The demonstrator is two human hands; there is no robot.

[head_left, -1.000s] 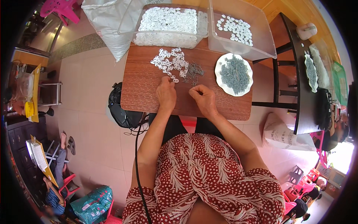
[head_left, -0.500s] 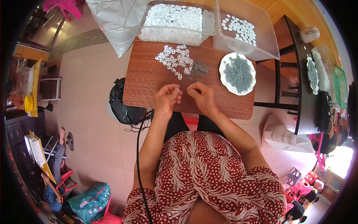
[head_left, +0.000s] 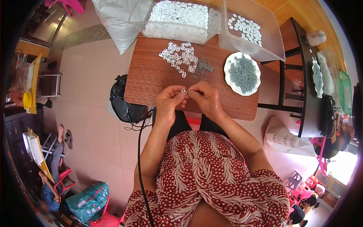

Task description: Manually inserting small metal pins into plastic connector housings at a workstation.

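Note:
Between the thumb and fingers of my left hand (head_left: 169, 102) is a small white plastic piece with holes (head_left: 184, 91). My right hand (head_left: 206, 99) meets it from the right in a pinch; whatever its fingertips hold is too small to make out. Just beyond my hands on the brown table (head_left: 145, 81) lie a loose pile of matching white pieces (head_left: 179, 56) and a small heap of grey screws (head_left: 204, 67). A white scalloped plate (head_left: 229, 82) heaped with more grey screws (head_left: 242, 73) stands to the right.
At the far edge, one clear plastic bin (head_left: 170, 36) is full of white pieces; another bin (head_left: 261, 53) holds fewer. A black backpack (head_left: 123, 100) sits left of the table, and a black cable (head_left: 139, 159) runs past my left arm. A dark side table (head_left: 308, 87) stands right.
My right hand has moved left, bringing its fingertips up to the white piece in my left hand. The white piece now shows more plainly. The view has shifted slightly.

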